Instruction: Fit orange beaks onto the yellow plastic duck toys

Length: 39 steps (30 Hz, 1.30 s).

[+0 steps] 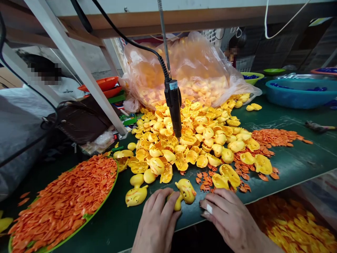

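My left hand (158,219) rests at the near table edge, its fingers closed on a yellow plastic duck half (185,192). Just to the right, my right hand (229,214) lies flat on the green table (297,165), fingers stretched out, with a white bandage on one finger and nothing in it. An assembled yellow duck (136,193) lies left of my left hand. Behind the hands spreads a heap of yellow duck shells (189,140). A black electric screwdriver (174,109) hangs on a cable above that heap.
A round green tray (105,203) piled with orange plastic pieces sits at left. More orange pieces (273,137) lie at right. A clear bag of yellow parts (189,70) stands behind, blue (300,93) and green basins (252,77) at far right. A metal frame leg (79,66) slants down at left.
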Each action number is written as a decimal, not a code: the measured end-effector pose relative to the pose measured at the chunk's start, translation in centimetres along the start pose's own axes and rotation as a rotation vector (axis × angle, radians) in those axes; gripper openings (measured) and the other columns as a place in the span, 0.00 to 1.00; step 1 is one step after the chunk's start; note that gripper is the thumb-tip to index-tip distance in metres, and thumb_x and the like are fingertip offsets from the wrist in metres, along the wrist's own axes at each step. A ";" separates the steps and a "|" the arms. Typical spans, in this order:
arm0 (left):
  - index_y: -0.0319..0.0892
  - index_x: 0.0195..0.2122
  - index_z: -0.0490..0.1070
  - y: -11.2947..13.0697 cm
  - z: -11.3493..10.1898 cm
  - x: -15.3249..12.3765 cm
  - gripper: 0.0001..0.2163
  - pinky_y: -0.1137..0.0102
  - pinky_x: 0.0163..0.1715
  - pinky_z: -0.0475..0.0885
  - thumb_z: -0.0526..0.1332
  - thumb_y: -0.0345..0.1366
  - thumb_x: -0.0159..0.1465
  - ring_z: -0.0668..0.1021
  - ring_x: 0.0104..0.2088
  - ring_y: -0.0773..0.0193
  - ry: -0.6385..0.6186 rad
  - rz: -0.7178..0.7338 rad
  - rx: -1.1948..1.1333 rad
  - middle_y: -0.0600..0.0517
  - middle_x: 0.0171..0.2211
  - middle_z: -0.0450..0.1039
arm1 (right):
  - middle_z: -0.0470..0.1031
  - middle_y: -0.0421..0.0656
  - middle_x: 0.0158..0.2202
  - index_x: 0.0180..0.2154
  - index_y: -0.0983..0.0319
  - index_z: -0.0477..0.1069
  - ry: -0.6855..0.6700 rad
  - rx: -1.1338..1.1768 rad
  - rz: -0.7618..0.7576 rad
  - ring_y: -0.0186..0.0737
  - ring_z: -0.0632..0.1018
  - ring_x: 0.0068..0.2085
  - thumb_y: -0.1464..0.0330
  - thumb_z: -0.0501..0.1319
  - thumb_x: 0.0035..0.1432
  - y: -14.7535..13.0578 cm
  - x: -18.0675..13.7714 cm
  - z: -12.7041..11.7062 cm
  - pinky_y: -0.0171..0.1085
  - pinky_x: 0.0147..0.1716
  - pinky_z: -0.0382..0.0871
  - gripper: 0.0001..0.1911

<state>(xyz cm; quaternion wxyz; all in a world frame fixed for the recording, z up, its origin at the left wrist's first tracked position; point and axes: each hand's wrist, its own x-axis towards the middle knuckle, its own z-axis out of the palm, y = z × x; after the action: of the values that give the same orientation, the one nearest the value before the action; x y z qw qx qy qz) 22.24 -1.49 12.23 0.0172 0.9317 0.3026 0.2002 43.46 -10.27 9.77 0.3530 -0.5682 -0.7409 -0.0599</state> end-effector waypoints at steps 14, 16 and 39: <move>0.46 0.52 0.63 0.4 0.2 -2.8 0.18 0.68 0.43 0.74 0.61 0.39 0.61 0.75 0.45 0.61 0.081 -0.119 -0.069 0.48 0.46 0.71 | 0.76 0.44 0.33 0.42 0.63 0.71 0.102 0.162 -0.064 0.38 0.75 0.33 0.78 0.55 0.59 -0.8 -0.7 0.0 0.38 0.33 0.73 0.11; 0.45 0.54 0.61 0.6 0.4 -2.6 0.21 0.67 0.42 0.74 0.61 0.41 0.60 0.75 0.44 0.61 0.077 -0.133 -0.078 0.47 0.46 0.71 | 0.76 0.44 0.33 0.42 0.63 0.70 0.129 0.172 0.034 0.38 0.75 0.34 0.76 0.56 0.59 -1.4 -0.1 0.2 0.39 0.35 0.72 0.10; 0.38 0.52 0.60 2.8 1.9 -2.8 0.22 0.66 0.36 0.73 0.62 0.39 0.59 0.75 0.37 0.61 0.124 -0.079 -0.091 0.46 0.39 0.72 | 0.68 0.44 0.26 0.29 0.64 0.71 0.011 -0.083 -0.016 0.40 0.67 0.30 0.79 0.48 0.61 -5.1 3.7 1.4 0.38 0.29 0.63 0.16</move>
<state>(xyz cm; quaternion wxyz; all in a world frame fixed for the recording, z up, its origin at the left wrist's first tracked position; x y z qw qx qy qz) 22.51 -5.21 9.90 0.0485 0.9032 0.3300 0.2702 37.95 -8.42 12.50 0.3329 -0.5759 -0.7404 -0.0965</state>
